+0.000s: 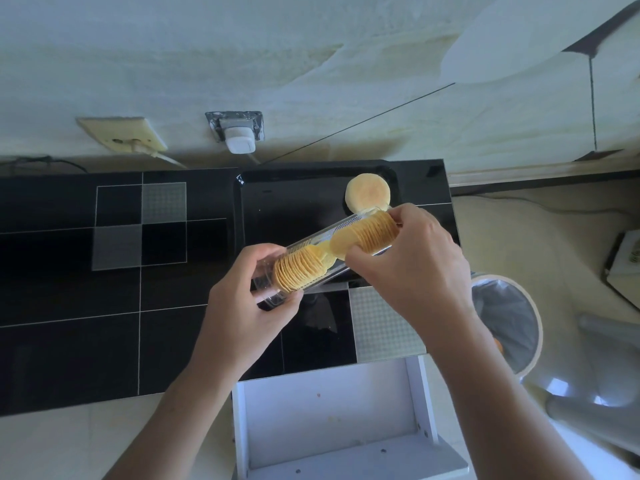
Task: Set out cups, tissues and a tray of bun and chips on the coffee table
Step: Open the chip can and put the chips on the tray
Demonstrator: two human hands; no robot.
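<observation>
A black tray (294, 199) lies on the black glass cabinet top, with a round pale bun (367, 195) at its far right. Above the tray's near edge my left hand (249, 306) grips the lower end of a clear plastic chip sleeve (311, 245) that slants up to the right. One stack of yellow chips (299, 268) sits in the sleeve by my left hand. My right hand (412, 258) pinches a second stack of chips (367, 233) at the sleeve's upper end, close to the bun. No cups or tissues are in view.
The black glass top (104, 271) with grey squares runs left along a stained wall with a socket and a plug (239, 140). An open white drawer (332, 417) juts out below the tray. A lined bin (509, 320) stands on the floor at right.
</observation>
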